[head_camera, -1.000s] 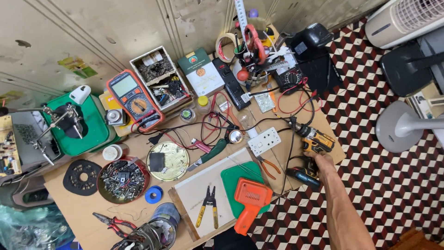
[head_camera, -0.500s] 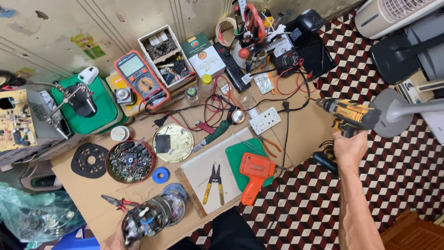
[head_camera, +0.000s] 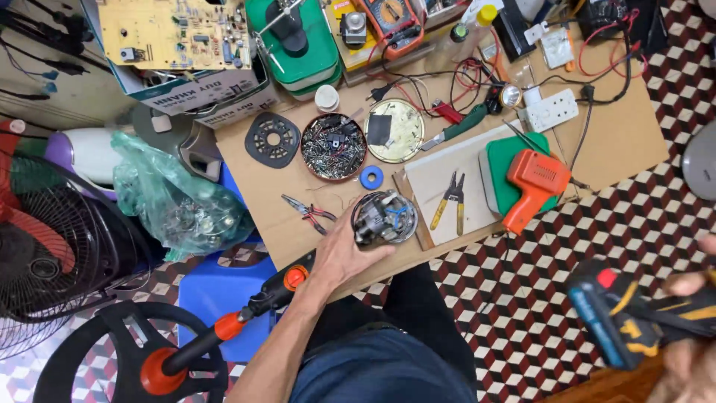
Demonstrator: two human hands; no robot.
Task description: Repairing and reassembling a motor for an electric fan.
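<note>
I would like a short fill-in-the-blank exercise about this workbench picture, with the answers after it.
1. The left hand rests on a round ____ part.
2. The right hand holds a cordless ____.
3. The ring of tape is ____ in colour.
4. The soldering gun lies on a ____ mat.

Answers: motor; drill; blue; green

Right hand (head_camera: pixel 690 328), at four o'clock: blurred, cut by the right and bottom edges, fingers indistinct; cordless drill (head_camera: pixel 634 317) in its grasp: smeared by motion, front end past the frame. Left hand (head_camera: pixel 339 257), centre: palm hidden against the round motor housing (head_camera: pixel 384 219), whose near side it covers; circuit board (head_camera: pixel 175 30), at eleven o'clock: cropped by the top edge, components too small to tell.
</note>
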